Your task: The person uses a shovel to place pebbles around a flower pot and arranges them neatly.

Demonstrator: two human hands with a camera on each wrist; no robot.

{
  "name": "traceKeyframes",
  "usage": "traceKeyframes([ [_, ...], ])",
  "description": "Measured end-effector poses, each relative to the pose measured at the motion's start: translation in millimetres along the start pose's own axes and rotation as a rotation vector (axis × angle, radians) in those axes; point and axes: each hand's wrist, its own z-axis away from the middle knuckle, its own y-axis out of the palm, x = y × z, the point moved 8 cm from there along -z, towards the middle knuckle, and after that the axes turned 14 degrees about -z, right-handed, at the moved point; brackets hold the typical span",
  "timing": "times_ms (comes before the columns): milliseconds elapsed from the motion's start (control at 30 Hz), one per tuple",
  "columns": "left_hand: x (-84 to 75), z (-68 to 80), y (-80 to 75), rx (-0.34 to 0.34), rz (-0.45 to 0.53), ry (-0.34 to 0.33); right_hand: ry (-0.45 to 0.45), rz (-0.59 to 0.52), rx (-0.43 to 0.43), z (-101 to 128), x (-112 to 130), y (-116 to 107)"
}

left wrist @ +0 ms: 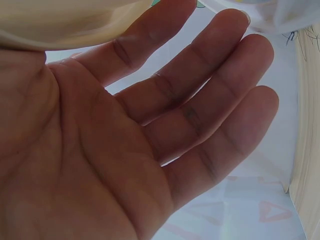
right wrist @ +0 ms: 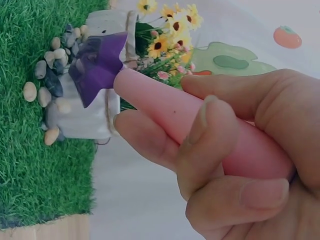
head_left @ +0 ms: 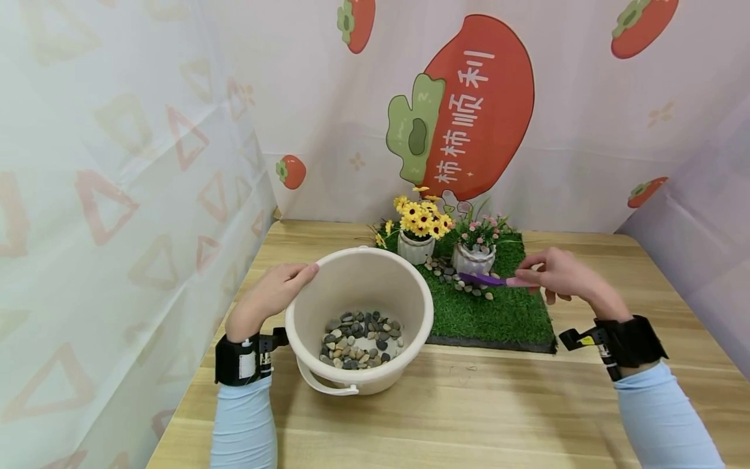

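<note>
A cream plastic bucket [head_left: 359, 286] stands on the wooden table with several grey and tan pebbles [head_left: 360, 339] on its bottom. My left hand [head_left: 272, 293] rests against the bucket's left rim, thumb along the edge; the left wrist view shows its palm [left wrist: 150, 130] open with straight fingers. My right hand [head_left: 556, 273] pinches the pink handle [right wrist: 170, 107] of a small scoop with a purple blade [head_left: 482, 279] [right wrist: 97, 65]. The blade hovers over the green grass mat [head_left: 504, 316], just in front of the white pot of pink flowers [head_left: 473, 258].
A second white pot with yellow flowers [head_left: 416, 244] stands on the mat's back left. Loose pebbles [head_left: 448, 273] [right wrist: 45, 85] lie on the grass around the pots. Printed curtains close the table on the left, back and right.
</note>
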Motion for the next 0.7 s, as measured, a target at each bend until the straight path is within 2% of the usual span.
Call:
traceKeyframes([
  [433,0.5,0.5,0.1,0.0,-0.011,0.01,0.007,0.017,0.016,9,11,-15],
  [700,0.4,1.0,0.2,0.003,-0.013,0.008,-0.019,0.037,-0.022,14,22,-23],
])
